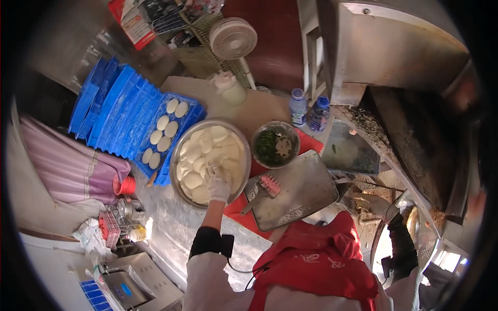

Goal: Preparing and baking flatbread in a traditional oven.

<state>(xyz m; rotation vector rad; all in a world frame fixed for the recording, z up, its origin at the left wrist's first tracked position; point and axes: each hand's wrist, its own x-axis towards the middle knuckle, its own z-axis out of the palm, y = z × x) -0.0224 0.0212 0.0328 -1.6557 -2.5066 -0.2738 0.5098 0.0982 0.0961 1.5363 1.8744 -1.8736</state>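
So the person's left hand [218, 187], gloved, is down in a big steel bowl [245, 173] of pale dough [193, 155], around five o'clock inside it. Fingers are half lost against the dough, so I can't tell if they're pinching a piece or just resting on it. The hands are well apart. The right hand [384, 206], way over toward four o'clock from that bowl, is murky among cluttered gear; no idea if it's gripping anything.

At ten o'clock from the dough there's a blue tray [195, 110] with flat white rounds [163, 123], next to a blue stack [115, 111] whose insides I can't see. Toward two o'clock sits a smaller bowl [294, 154] of chopped greens [267, 149] plus a brownish lump I can't make out. Around four, a pink-bristled brush [269, 185] lies on a metal tray [308, 192], its lower edge partly hidden by the red apron [316, 259].
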